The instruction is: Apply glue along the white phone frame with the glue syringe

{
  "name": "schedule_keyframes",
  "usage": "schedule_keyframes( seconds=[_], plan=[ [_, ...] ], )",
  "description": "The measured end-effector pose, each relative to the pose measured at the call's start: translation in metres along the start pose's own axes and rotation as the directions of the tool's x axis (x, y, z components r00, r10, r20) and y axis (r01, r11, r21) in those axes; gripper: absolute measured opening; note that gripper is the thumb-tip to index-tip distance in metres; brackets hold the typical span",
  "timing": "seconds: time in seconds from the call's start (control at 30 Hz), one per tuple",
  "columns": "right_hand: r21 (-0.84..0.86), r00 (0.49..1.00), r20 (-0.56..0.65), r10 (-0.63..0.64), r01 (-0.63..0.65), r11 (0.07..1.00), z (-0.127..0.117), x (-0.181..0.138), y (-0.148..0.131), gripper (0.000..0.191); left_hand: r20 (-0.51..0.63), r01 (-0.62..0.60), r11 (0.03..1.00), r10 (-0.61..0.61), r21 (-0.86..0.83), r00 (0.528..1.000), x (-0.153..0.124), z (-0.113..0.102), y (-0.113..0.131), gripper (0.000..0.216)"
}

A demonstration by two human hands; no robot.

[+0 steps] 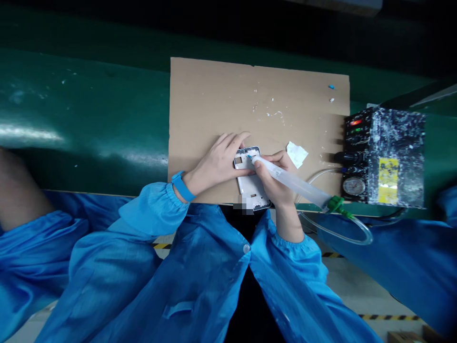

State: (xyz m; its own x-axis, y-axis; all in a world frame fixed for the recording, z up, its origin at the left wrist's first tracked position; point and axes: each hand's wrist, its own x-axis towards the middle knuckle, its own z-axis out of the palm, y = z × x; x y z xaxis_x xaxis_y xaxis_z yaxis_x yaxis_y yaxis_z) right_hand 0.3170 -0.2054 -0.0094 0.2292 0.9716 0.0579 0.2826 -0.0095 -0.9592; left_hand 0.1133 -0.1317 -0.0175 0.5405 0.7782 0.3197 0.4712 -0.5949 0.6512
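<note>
- Blue smock sleeves (pixel 200 276) fill the foreground. Past their cuffs our two hands meet over a white phone frame (pixel 249 186), which lies flat at the near edge of a cardboard sheet (pixel 214 95).
- Our right hand (pixel 276 183) has its fingers clenched round a glue syringe (pixel 296 183), whose blue tip touches the frame's top edge.
- Our left hand (pixel 217 164) lies stretched over the frame's upper left corner, fingers flat, pinning it rather than gripping it.
- We judge that a clean bead wants the tip low and steady, the frame pressed flat, and our left fingertips out of the tip's path.
- Just right of the tip lies a paper scrap (pixel 297 154). Beyond it, at the sheet's right edge, stands the dispenser box (pixel 385 157).
- Its hose (pixel 342 233) loops off the table edge below our wrist, and we think it could tug the syringe.
- Open room lies on the far cardboard and on the green belt (pixel 89 119) to the left. A neighbour's sleeve (pixel 410 267) and another person's arm (pixel 21 190) crowd the near sides.
</note>
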Motion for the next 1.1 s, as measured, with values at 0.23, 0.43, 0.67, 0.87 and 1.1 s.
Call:
schedule_keyframes(
  seconds=[0.23, 0.43, 0.67, 0.87, 1.1],
  plan=[
    [0.000, 1.000, -0.002, -0.016, 0.016, 1.000, 0.0001, 0.0007, -0.0015, 0.029, 0.028, 0.033, 0.999, -0.033, -0.007, 0.999, 0.0009, -0.0013, 0.0004, 0.083],
    [-0.018, 1.000, -0.002, -0.012, 0.012, 1.000, 0.0004, 0.0008, -0.0021, 0.029, 0.014, 0.017, 1.000, -0.017, -0.011, 1.000, 0.0001, 0.0000, -0.0008, 0.081],
    [0.010, 1.000, 0.005, 0.000, 0.000, 1.000, 0.0005, 0.0007, -0.0033, 0.030, 0.021, 0.010, 1.000, -0.009, -0.022, 1.000, 0.0006, -0.0010, -0.0010, 0.080],
    [-0.010, 1.000, 0.009, -0.008, 0.008, 1.000, 0.0001, 0.0004, -0.0018, 0.029, 0.022, 0.018, 1.000, -0.018, -0.013, 1.000, 0.0010, -0.0008, -0.0006, 0.077],
    [0.011, 1.000, 0.015, -0.013, 0.012, 1.000, 0.0002, 0.0007, -0.0006, 0.028, -0.002, -0.014, 1.000, 0.014, -0.026, 1.000, 0.0005, -0.0011, -0.0003, 0.079]
  ],
)
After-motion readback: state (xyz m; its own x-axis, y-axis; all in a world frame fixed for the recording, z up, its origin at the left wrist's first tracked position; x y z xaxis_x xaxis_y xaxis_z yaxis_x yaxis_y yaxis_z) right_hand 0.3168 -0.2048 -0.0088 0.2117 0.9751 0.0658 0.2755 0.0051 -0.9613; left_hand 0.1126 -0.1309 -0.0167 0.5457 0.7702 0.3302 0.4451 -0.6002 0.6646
